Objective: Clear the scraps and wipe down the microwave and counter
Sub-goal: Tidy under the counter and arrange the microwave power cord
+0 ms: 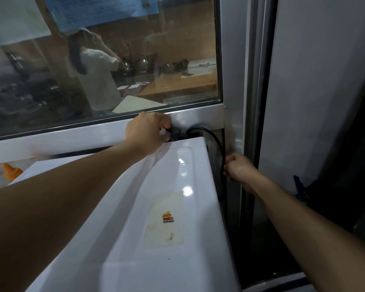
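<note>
The white microwave [135,207] fills the lower middle of the head view, seen from above, with a stained sticker [165,221] on its top. Behind its far right corner, my left hand [148,131] grips a black plug [176,134] against the window frame. A black power cord [213,140] arcs from the plug down the microwave's right side. My right hand [238,168] is closed around that cord lower down, in the narrow gap beside the microwave.
A glass window [114,60] with a metal frame stands right behind the microwave; a person in white is visible through it. A grey metal post and panel [314,102] close in the right side. An orange bottle cap [12,171] shows at the left.
</note>
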`<action>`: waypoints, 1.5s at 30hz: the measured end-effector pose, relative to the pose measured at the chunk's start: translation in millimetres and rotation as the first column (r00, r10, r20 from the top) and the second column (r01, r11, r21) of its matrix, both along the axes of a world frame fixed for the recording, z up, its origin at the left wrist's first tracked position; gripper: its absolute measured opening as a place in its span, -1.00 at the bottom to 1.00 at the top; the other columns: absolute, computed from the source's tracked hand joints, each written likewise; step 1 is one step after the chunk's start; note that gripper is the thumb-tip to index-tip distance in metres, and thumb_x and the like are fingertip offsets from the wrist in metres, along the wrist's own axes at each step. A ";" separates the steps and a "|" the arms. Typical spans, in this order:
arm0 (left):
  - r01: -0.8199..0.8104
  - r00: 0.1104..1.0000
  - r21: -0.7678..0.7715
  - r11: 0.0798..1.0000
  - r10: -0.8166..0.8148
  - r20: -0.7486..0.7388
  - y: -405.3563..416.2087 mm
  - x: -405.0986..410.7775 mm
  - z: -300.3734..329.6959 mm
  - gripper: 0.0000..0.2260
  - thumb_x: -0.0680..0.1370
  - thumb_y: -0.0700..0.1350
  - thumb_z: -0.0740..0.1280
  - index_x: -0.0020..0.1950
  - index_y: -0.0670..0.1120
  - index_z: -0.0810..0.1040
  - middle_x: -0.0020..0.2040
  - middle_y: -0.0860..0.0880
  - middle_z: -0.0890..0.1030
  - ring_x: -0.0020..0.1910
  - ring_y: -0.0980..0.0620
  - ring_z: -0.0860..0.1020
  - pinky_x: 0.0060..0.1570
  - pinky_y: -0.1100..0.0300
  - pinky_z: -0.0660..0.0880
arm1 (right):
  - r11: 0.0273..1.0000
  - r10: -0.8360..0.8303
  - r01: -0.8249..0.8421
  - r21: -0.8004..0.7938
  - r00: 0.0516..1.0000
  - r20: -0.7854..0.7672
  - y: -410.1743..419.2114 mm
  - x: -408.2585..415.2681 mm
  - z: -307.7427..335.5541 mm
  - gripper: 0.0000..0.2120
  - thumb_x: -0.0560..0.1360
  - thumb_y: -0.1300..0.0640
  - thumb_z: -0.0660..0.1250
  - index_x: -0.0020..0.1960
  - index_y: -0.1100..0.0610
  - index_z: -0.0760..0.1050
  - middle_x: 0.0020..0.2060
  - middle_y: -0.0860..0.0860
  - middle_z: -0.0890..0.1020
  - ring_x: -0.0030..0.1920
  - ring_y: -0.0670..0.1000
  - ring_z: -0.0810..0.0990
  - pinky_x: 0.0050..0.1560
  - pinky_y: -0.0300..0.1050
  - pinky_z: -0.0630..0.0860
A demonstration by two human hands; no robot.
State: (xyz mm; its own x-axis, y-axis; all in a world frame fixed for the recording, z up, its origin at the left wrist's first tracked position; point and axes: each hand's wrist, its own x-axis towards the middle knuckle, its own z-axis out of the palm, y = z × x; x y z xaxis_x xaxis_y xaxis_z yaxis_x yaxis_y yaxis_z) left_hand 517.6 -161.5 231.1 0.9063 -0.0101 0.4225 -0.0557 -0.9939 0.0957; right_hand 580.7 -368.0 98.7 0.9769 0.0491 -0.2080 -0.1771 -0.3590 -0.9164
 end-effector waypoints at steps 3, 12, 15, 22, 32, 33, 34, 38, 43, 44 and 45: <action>0.008 1.000 0.003 1.000 -0.008 -0.001 -2.2 0.9 -0.4 -0.86 0.43 -0.12 0.45 -0.02 -0.02 0.63 -0.04 0.00 0.63 -0.02 -0.10 0.56 -0.06 -0.02 0.55 | 1.000 0.007 -0.007 -0.002 1.000 -0.002 -0.3 -0.6 -0.4 -0.72 0.53 0.33 0.14 0.20 0.16 0.43 0.04 0.09 0.47 0.23 0.20 0.49 0.19 0.03 0.44; 0.012 1.000 -0.037 0.999 -0.012 0.005 -7.4 9.0 -2.1 -0.90 0.44 -0.17 0.42 -0.07 -0.01 0.63 -0.12 0.01 0.64 -0.08 -0.08 0.57 -0.09 -0.01 0.56 | 1.000 0.009 -0.009 -0.012 1.000 0.006 -2.9 -1.0 0.0 -0.69 0.53 0.30 0.16 0.25 0.19 0.42 0.04 0.09 0.48 0.20 0.17 0.49 0.12 -0.01 0.45; 0.002 1.000 -0.046 0.999 -0.001 0.006 -7.4 12.8 -2.2 -0.89 0.43 -0.18 0.42 -0.09 0.00 0.62 -0.13 0.01 0.64 -0.09 -0.09 0.56 -0.09 -0.01 0.56 | 1.000 0.010 -0.009 -0.018 1.000 0.014 -5.3 -1.1 -0.8 -0.69 0.52 0.30 0.17 0.25 0.19 0.42 0.09 0.11 0.51 0.18 0.15 0.49 0.06 -0.06 0.43; 0.021 0.999 -0.055 0.998 -0.020 0.027 -7.5 11.2 -2.6 -0.84 0.44 -0.20 0.40 -0.02 0.01 0.63 -0.12 0.05 0.64 -0.08 -0.05 0.57 -0.08 -0.01 0.57 | 1.000 0.007 -0.007 -0.002 1.000 0.026 -7.1 -2.9 0.6 -0.73 0.53 0.27 0.20 0.21 0.18 0.44 0.10 0.13 0.53 0.13 0.13 0.50 0.03 -0.07 0.43; 0.049 0.998 -0.046 0.998 -0.048 0.033 -14.6 10.6 -0.7 -0.81 0.46 -0.21 0.38 0.01 0.03 0.64 -0.11 0.07 0.64 -0.07 -0.02 0.58 -0.10 0.02 0.57 | 1.000 0.019 -0.020 0.013 0.997 0.075 -7.9 -8.4 11.1 -0.59 0.54 0.27 0.22 0.37 0.18 0.34 0.26 0.11 0.48 0.22 0.10 0.45 0.15 -0.08 0.43; 0.054 0.998 -0.041 0.998 -0.053 0.031 -15.5 10.7 -0.3 -0.81 0.46 -0.21 0.38 0.01 0.03 0.64 -0.10 0.07 0.65 -0.07 -0.02 0.58 -0.10 0.02 0.57 | 1.000 0.023 -0.024 0.016 0.997 0.079 -7.9 -8.5 11.9 -0.58 0.54 0.27 0.22 0.39 0.18 0.33 0.28 0.11 0.46 0.24 0.10 0.44 0.19 -0.06 0.42; 0.057 0.998 -0.038 0.998 -0.056 0.027 -16.3 10.6 0.4 -0.81 0.46 -0.20 0.37 0.01 0.03 0.64 -0.10 0.07 0.64 -0.07 -0.02 0.58 -0.10 0.03 0.57 | 0.999 0.027 -0.028 0.020 0.996 0.081 -8.0 -8.9 13.0 -0.57 0.54 0.27 0.22 0.40 0.18 0.31 0.30 0.10 0.45 0.26 0.10 0.43 0.23 -0.04 0.42; 0.061 0.998 -0.026 0.998 -0.061 0.017 -18.9 11.3 3.0 -0.79 0.45 -0.21 0.36 0.01 0.05 0.64 -0.11 0.08 0.64 -0.07 -0.02 0.58 -0.13 0.05 0.56 | 0.999 0.032 -0.036 0.039 0.995 0.091 -8.6 -10.7 16.8 -0.56 0.54 0.27 0.23 0.41 0.17 0.30 0.32 0.11 0.44 0.26 0.10 0.43 0.21 -0.06 0.42; 0.072 0.997 -0.016 0.997 -0.072 0.001 -20.5 10.1 3.5 -0.78 0.48 -0.19 0.36 0.06 0.06 0.62 -0.08 0.08 0.64 -0.05 -0.01 0.58 -0.10 0.03 0.57 | 0.997 0.038 -0.043 0.063 0.995 0.088 -9.4 -12.4 18.9 -0.55 0.54 0.27 0.24 0.41 0.17 0.30 0.33 0.11 0.42 0.28 0.10 0.42 0.17 -0.10 0.39; 0.072 0.997 -0.013 0.997 -0.072 -0.001 -20.6 9.6 3.7 -0.77 0.48 -0.19 0.36 0.07 0.07 0.62 -0.07 0.08 0.64 -0.05 -0.01 0.58 -0.10 0.04 0.57 | 0.997 0.037 -0.043 0.066 0.995 0.088 -9.5 -13.0 19.1 -0.55 0.54 0.27 0.24 0.41 0.17 0.30 0.33 0.12 0.42 0.28 0.11 0.42 0.17 -0.10 0.38; 0.071 0.997 -0.011 0.997 -0.071 0.000 -20.7 9.4 4.2 -0.77 0.48 -0.19 0.35 0.07 0.07 0.62 -0.07 0.08 0.64 -0.04 0.00 0.58 -0.10 0.04 0.57 | 0.997 0.038 -0.044 0.068 0.995 0.089 -9.6 -13.2 19.5 -0.55 0.54 0.26 0.25 0.41 0.17 0.30 0.34 0.12 0.42 0.28 0.11 0.42 0.18 -0.10 0.38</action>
State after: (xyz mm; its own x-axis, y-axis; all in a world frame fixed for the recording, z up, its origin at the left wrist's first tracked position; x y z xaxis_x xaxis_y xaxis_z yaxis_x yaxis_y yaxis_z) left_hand 526.9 -182.2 235.3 0.9037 -0.0696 0.4225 -0.1258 -0.9863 0.1068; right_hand 567.5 -377.6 118.2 0.9881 0.1006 -0.1166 -0.0819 -0.2985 -0.9509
